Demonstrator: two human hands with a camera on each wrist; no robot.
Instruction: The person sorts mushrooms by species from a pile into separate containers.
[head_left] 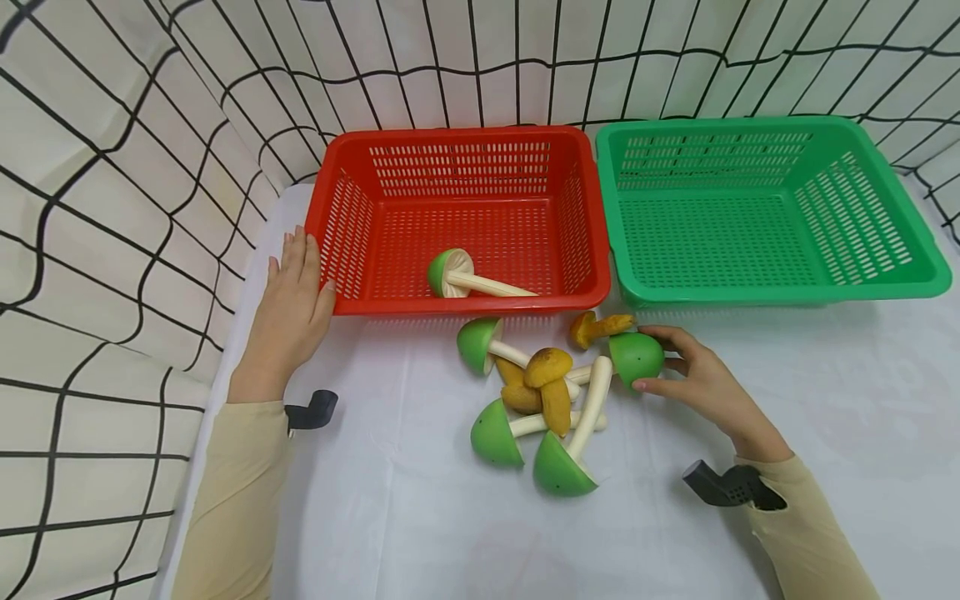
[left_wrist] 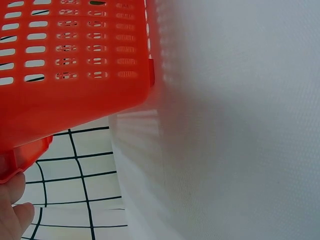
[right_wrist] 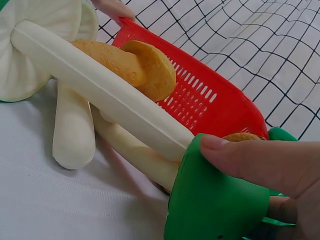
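Observation:
My left hand [head_left: 288, 308] rests with straight fingers along the left end of the red basket [head_left: 465, 305], its fingertips at the rim. Inside that basket lies a toy mushroom with a green cap [head_left: 438, 273] and a white stem. At the right side of the pile, my right hand [head_left: 701, 383] holds another green-capped mushroom [head_left: 637, 357] by its cap, thumb and fingers on either side. In the right wrist view the thumb presses on this green cap [right_wrist: 215, 195]. Its pale stem runs left under another white stem [head_left: 596, 400].
Several more green-capped mushrooms [head_left: 495, 433] and brown-yellow mushrooms [head_left: 555, 400] lie heaped on the white cloth in front of the red basket. A small yellow mushroom [head_left: 600, 327] sits beside the held cap. A green basket [head_left: 780, 293] stands at the right; black wire mesh [head_left: 517, 67] borders the back and left.

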